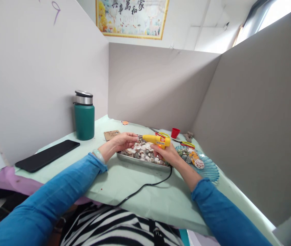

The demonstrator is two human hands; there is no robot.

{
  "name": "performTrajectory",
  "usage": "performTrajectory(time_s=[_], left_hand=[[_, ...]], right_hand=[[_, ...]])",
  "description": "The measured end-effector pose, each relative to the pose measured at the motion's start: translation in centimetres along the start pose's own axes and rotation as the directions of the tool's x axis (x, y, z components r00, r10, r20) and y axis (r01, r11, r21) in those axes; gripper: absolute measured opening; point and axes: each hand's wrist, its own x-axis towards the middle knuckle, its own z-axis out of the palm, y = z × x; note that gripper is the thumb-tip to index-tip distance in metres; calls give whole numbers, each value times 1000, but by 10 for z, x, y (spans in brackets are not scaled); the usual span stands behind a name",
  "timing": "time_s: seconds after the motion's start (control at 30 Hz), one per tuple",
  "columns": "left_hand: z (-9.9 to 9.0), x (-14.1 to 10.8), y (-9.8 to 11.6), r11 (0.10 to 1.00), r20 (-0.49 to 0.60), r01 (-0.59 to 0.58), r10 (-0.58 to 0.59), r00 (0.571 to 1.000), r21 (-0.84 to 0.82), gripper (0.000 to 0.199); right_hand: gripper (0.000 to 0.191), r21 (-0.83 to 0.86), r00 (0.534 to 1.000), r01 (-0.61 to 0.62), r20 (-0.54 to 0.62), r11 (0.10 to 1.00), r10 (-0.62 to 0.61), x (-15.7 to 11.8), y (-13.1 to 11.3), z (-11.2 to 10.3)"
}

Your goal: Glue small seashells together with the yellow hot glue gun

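At the frame's middle, the right hand curls its fingers around a yellow plastic glue gun. The left hand pinches its fingertips close together by the gun's tip, over a silver metal tray of shells; I cannot tell what they hold. A small red cup sits farther back, right of centre.

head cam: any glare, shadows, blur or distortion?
Head view: window blown out, upper right; head view: diagonal shadow across back panel; head view: shells soft in fine detail, yellow glue gun clearer; head view: blue sleeves stretched toward lower corners.
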Motion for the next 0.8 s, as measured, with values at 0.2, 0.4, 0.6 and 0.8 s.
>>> performTrajectory(time_s=[0.2,0.4,0.6,0.8], left_hand=[[2,-1,1,1000,16,-1,1,1000,13,16],[0,0,0,1000,32,-3,2,999,29,16],[-4,3,-2,1000,11,-18,18,1000,11,16],[-6,4,-3,999,6,-29,29,1000,20,17]], right_hand=[[39,-12,1000,-2,-12,1000,2,-1,-1,0],[39,-22,1000,-6,-28,1000,5,0,1,0],[35,8,1000,-5,10,1000,4,-1,-1,0],[35,-2,1000,8,10,1000,-8,-1,1,0]])
